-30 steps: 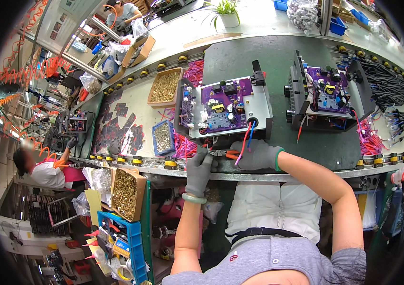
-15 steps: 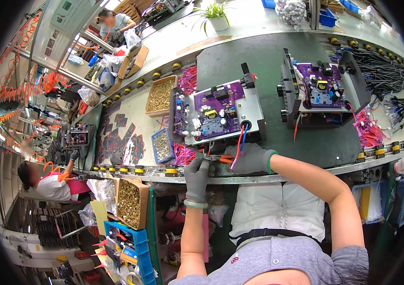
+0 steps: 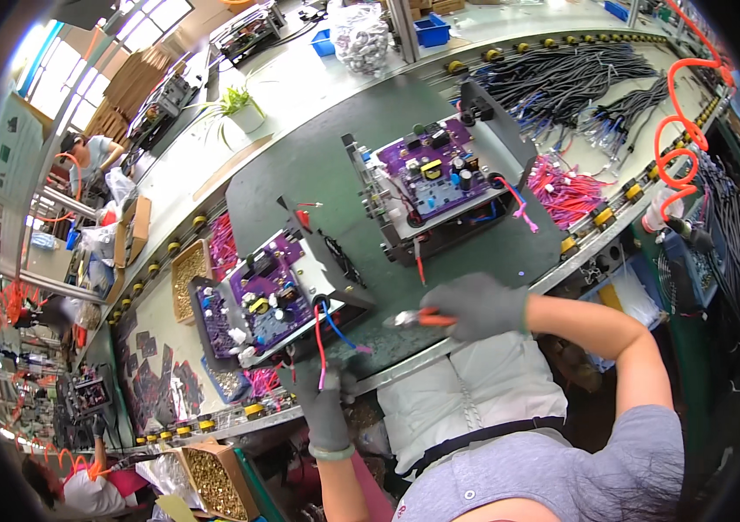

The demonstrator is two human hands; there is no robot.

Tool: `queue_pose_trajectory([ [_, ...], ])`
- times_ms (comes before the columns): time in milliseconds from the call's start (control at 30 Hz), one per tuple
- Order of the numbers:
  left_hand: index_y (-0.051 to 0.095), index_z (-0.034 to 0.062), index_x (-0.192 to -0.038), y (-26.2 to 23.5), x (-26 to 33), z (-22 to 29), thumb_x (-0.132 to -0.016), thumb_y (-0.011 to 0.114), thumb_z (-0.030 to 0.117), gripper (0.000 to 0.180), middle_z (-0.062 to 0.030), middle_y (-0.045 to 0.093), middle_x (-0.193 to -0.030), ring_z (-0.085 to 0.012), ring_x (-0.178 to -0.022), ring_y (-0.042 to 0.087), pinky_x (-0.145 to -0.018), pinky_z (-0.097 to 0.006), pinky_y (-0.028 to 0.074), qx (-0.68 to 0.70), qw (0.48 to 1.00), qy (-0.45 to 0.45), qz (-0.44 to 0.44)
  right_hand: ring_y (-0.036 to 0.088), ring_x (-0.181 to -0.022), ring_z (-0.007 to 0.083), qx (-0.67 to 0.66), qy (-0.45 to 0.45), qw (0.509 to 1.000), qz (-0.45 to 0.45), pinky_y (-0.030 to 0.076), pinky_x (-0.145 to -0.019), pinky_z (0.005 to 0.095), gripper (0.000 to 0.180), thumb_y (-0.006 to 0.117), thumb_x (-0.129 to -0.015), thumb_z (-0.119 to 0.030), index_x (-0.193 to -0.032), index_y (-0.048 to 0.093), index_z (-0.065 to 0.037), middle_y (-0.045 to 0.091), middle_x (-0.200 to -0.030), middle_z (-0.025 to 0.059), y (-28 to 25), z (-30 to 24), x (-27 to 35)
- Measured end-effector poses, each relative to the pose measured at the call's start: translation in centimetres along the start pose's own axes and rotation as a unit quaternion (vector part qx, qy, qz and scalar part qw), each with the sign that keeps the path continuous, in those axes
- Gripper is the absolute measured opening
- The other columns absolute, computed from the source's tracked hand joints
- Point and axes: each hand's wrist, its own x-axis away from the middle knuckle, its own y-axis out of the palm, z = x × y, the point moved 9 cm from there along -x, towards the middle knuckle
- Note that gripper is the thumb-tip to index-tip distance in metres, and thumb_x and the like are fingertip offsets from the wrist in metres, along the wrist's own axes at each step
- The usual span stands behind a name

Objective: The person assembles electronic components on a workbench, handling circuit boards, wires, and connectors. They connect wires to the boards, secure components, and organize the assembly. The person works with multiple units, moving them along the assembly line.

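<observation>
My right hand [image 3: 483,309], in a grey glove, is closed around pliers [image 3: 432,319] with orange handles, held over the bench's front edge. Their jaws point left and are blurred. My left hand [image 3: 326,404], also gloved, is at the front of the nearer open-cased unit [image 3: 309,271], by its hanging wires; its fingers are smeared, so their grip is unclear. That unit carries a purple circuit board [image 3: 270,291]. A red wire [image 3: 319,344] and a blue wire [image 3: 335,329] come out of its front. A second such unit [image 3: 444,187] stands farther right, with a similar board.
Both units stand on a dark green board [image 3: 300,187] on the roller line. Pink-red wire bundles [image 3: 561,193] and black cables [image 3: 561,78] lie at the right. A coiled orange hose [image 3: 679,157] hangs there. Screw boxes [image 3: 189,283] stand left; two people work farther left.
The view has swung, so the scene sits turned and farther left. My right hand has drawn the pliers right, away from my left hand and the nearer unit.
</observation>
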Motion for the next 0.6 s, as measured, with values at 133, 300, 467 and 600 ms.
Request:
queue_pose_trajectory([
  [133,0.064,0.002,-0.108,9.1,-1.2,0.8,-0.099,0.057,0.016,0.018,-0.0051,0.066,-0.078,-0.0102,-0.063,0.061,-0.052,-0.023,0.045,0.018,0.989,-0.061,-0.136,0.066,-0.099,0.0338,-0.02,0.15,0.985,0.082,0.051,-0.083,0.0432,0.043,0.068,-0.08,-0.025,-0.121,0.062,-0.012,0.069,-0.103,0.0135,-5.4,6.1,6.1],
  [300,0.061,0.0019,-0.121,14.9,-3.3,4.3,-0.097,0.06,0.013,0.027,-0.0045,0.066,-0.078,-0.0102,-0.061,0.059,-0.055,-0.024,0.045,-0.04,0.969,0.23,-0.084,0.064,-0.095,0.0285,-0.259,0.164,0.951,0.037,0.049,-0.085,0.0381,0.045,0.066,-0.087,-0.034,-0.123,0.06,-0.007,0.068,-0.103,0.0124,-4.1,5.9,5.8],
  [467,0.061,0.0036,-0.127,17.0,-2.9,8.5,-0.091,0.066,0.005,0.036,-0.013,0.069,-0.082,-0.0181,-0.067,0.067,-0.064,-0.03,0.053,-0.213,0.865,0.454,0.021,0.06,-0.089,0.0143,-0.456,0.139,0.879,0.008,0.049,-0.08,0.0303,0.045,0.066,-0.093,-0.035,-0.124,0.06,-0.004,0.065,-0.097,0.0058,-2.2,4.9,3.0],
  [600,0.066,0.004,-0.119,17.3,-2.9,10.7,-0.09,0.067,0.006,0.03,-0.0138,0.073,-0.087,-0.0239,-0.072,0.071,-0.064,-0.033,0.055,-0.213,0.825,0.523,0.031,0.061,-0.09,0.0115,-0.537,0.142,0.831,0.004,0.05,-0.078,0.0278,0.045,0.066,-0.094,-0.032,-0.127,0.058,-0.003,0.065,-0.097,0.0037,-1.0,5.7,2.0],
])
